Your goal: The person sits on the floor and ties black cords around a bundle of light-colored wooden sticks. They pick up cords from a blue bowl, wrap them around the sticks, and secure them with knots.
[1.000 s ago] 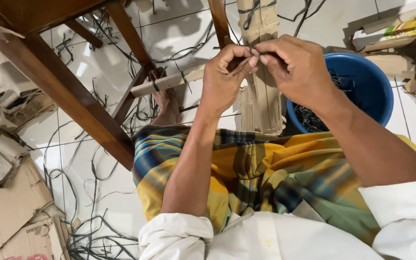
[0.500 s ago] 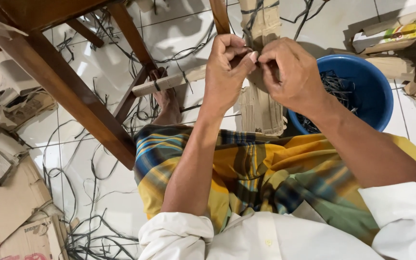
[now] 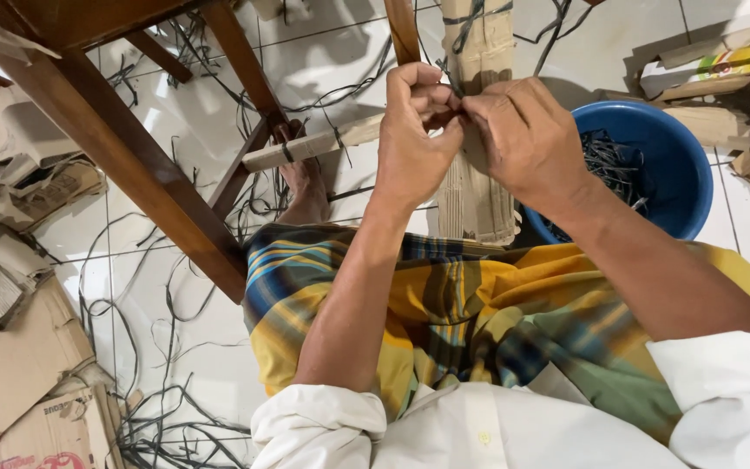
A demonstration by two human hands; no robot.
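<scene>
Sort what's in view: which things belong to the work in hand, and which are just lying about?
In hand:
left hand and right hand, pinching a dark strap on the upright cardboard bundle

Lying about:
blue basin of dark strips
wooden frame
loose straps on the floor
flattened cardboard

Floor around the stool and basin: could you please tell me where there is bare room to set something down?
Bare tile lies between the stool leg and the cardboard bundle, crossed by a few strips. Left of the big leg, cardboard scraps and strips crowd the floor. The basin and boxes fill the right. Both hands meet at the bundle.
</scene>
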